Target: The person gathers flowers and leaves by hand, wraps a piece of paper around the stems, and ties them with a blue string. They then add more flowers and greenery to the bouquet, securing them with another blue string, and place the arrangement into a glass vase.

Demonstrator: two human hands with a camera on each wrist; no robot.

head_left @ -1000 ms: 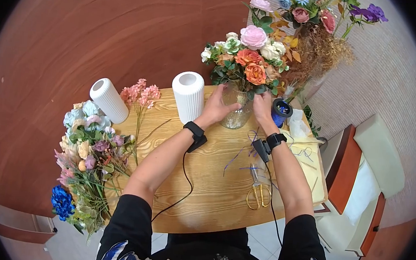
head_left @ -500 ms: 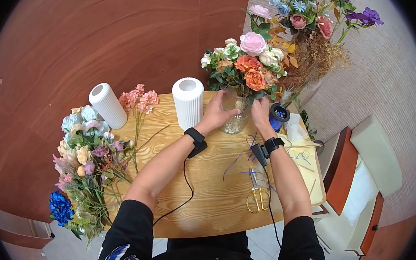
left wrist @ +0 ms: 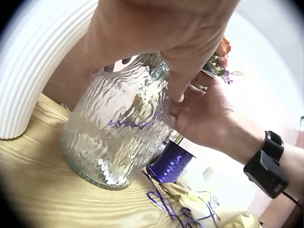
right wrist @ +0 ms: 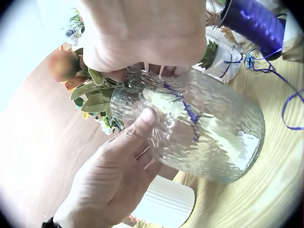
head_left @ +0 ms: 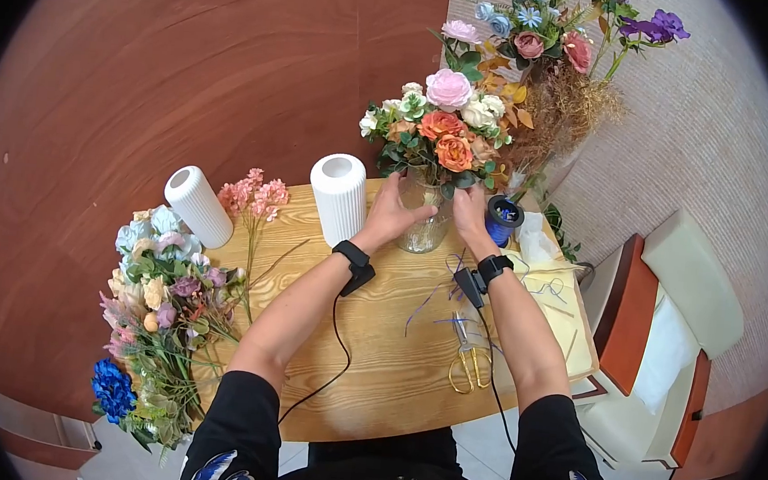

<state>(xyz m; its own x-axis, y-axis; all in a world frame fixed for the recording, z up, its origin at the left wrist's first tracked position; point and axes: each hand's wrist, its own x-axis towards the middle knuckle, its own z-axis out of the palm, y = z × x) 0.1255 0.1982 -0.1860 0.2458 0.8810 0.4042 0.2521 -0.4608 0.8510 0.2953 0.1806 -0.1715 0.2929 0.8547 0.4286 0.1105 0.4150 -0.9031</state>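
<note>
A rippled clear glass vase (head_left: 420,236) stands on the wooden table, holding a bouquet (head_left: 451,132) of orange, pink and white flowers with green leaves. My left hand (head_left: 392,214) grips the vase's left side high up, its thumb (right wrist: 142,122) lying across the glass. On the opposite side my right hand (head_left: 469,212) holds the vase near the neck, fingers curled behind it. Through the glass a pale wrap with purple ribbon (right wrist: 190,114) shows around the stems. Leaves hang over the rim between both hands.
White ribbed vases (head_left: 337,200) stand to the left, beside pink blossoms (head_left: 254,195) and a heap of mixed flowers (head_left: 167,300). A blue-purple ribbon spool (head_left: 501,220), yellow paper (head_left: 559,308) and gold-handled scissors (head_left: 468,359) lie to the right. Taller flowers (head_left: 544,45) rise behind.
The head view has shifted a little, so the table scene sits slightly lower and further left. Both hands keep their hold on the glass vase, which stays in place.
</note>
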